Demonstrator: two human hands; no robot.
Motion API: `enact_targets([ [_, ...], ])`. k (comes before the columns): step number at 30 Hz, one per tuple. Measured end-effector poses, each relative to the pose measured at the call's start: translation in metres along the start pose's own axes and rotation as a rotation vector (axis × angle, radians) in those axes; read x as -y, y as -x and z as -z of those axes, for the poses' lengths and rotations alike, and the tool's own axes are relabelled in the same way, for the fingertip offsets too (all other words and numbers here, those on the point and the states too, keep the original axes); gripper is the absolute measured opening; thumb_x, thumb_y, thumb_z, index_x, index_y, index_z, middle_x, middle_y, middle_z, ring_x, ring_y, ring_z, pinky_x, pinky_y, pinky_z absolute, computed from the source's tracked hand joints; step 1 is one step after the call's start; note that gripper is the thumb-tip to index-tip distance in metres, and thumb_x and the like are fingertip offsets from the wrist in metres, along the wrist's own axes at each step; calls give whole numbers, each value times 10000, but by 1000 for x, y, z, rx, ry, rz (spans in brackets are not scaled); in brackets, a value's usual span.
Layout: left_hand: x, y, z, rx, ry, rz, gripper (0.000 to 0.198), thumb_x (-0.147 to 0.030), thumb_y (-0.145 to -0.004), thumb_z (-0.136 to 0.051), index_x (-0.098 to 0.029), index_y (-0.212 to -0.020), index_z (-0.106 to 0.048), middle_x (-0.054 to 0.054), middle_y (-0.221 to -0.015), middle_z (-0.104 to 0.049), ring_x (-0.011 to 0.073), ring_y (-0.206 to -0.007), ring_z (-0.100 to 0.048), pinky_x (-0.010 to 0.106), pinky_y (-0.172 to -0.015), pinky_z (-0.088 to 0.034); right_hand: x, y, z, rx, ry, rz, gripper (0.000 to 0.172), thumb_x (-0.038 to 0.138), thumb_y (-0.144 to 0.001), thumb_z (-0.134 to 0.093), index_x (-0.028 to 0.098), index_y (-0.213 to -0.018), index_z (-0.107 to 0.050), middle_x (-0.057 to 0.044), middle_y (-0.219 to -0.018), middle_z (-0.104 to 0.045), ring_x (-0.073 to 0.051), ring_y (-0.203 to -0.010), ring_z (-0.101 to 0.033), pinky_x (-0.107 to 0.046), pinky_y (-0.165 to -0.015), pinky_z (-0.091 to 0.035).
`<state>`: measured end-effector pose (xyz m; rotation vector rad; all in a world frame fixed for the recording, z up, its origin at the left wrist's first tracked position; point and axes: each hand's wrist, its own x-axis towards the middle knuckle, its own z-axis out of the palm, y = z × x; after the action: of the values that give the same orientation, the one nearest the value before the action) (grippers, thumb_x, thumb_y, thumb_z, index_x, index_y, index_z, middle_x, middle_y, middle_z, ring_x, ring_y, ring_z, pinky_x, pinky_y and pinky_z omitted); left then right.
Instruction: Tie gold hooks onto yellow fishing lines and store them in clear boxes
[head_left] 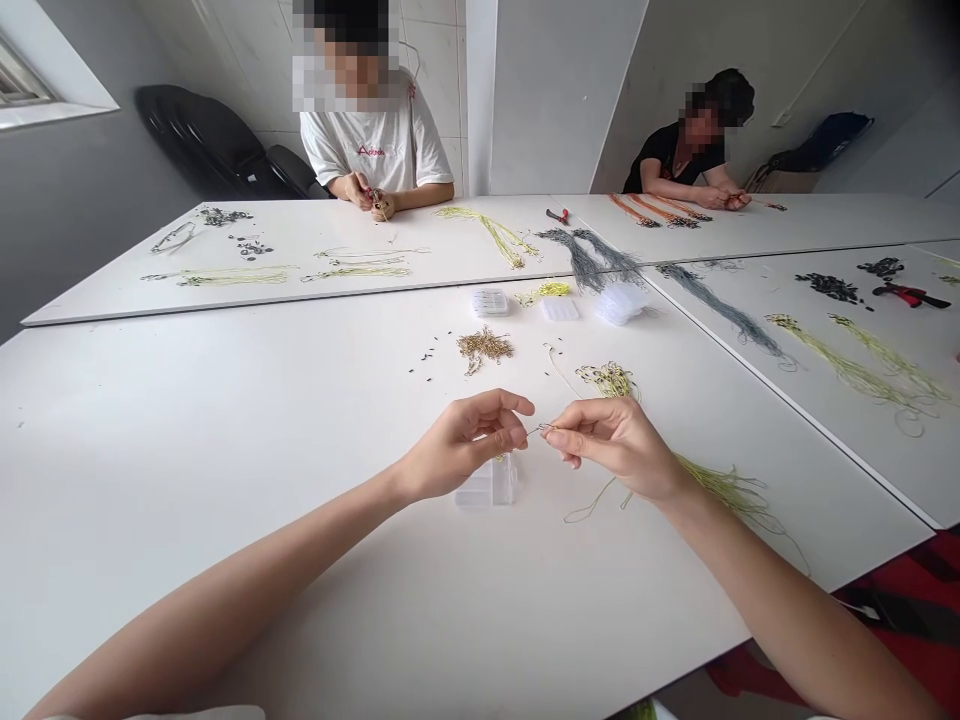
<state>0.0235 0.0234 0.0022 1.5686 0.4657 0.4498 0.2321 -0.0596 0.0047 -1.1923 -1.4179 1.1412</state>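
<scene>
1. Right hand (611, 447) is pinching a slim metal pin (541, 429) in the air above the table, its thumb and forefinger clamped together on the pin.
2. Left hand (461, 445) is hovering just beside the pin, its fingers curling together; the hand's own bulk is blocking the view, so I cannot tell whether they are gripping anything.
3. Yellow-green cord (724, 485) is trailing from beneath the right hand across the white table (225, 570).
4. Clear plastic compartment box (491, 482) is sitting directly below the left hand, partly hidden by it.
5. Brass-coloured fittings (484, 347) are lying in a small heap ahead, with black beads (424, 360) scattered nearby and three more clear boxes (559, 309) beyond them.
6. Grey cord bundles (589, 258) are stretching across the far tables, near red-handled pliers (907, 295).
7. Co-workers are sitting opposite: one in a white T-shirt (375, 145) is working something small between both hands, and one in a black top (667, 160) is leaning beside orange cords (656, 210).
</scene>
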Motion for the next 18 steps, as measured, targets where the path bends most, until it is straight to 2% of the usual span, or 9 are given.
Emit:
enact_targets([
  [6,1,1,-1,0,109,25,208,-238,-912,-589,-170,-1106,-559,28,-854,-593,130,-828,-551,288,-789,-435,-4,1,1,-15,100,18,179,301,-831,-687,172,-707,-691,-5,-636,-598,-124,-585,-518,-290,-597,-450],
  [11,2,3,-4,-47,190,45,202,-228,-891,-615,-171,-1080,-572,24,-846,-597,133,-817,-573,288,-783,-439,-6,1,-2,-31,159,7,188,285,-822,-694,173,-671,-680,1,-617,-607,-123,-588,-529,-290,-618,-461],
  [18,5,5,-13,-29,159,81,262,-283,-870,-652,-168,-1082,-548,37,-840,-623,176,-856,-612,336,-816,-453,-9,1,-6,60,-105,-119,147,288,-767,-751,154,-714,-724,-10,-608,-613,-123,-550,-544,-277,-524,-482],
])
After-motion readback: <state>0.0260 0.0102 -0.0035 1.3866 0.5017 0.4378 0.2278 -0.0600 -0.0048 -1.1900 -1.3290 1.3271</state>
